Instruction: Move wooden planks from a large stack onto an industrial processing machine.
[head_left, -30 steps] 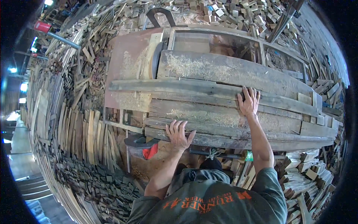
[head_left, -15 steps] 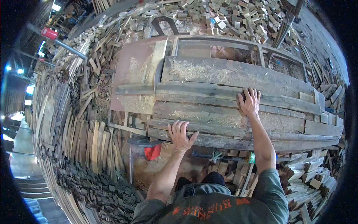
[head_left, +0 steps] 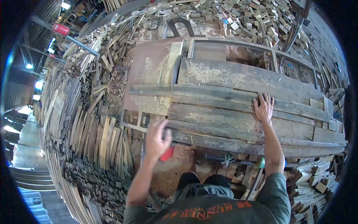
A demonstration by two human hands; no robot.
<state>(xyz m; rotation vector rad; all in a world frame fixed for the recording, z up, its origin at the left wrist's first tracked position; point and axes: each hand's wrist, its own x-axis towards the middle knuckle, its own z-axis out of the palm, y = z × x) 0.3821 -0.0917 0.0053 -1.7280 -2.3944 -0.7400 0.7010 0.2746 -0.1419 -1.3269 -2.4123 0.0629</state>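
Observation:
My right hand [head_left: 264,107] lies flat, fingers spread, on a long weathered grey plank [head_left: 223,94]. The plank runs left to right along the wooden bench [head_left: 238,77], and its left end lies over a reddish-brown plate [head_left: 146,67]. Between plate and bench boards stands a dark curved edge [head_left: 176,71], like part of a saw blade. Smeared by motion, my left hand [head_left: 156,141] is raised by the bench's near left corner, thumb apart from the fingers, with nothing visible in it. More long boards [head_left: 231,136] line the bench's near edge.
Stacked wood strips [head_left: 99,140] stand left of the bench. A heap of offcut blocks [head_left: 246,18] lies beyond it, and more cut pieces [head_left: 317,179] at the lower right. A red object [head_left: 167,154] hangs below the near left corner. Sawdust covers the boards.
My left hand has lifted off the near boards and moved left. My right hand stays on the plank. The whole view has shifted, so the bench appears farther right.

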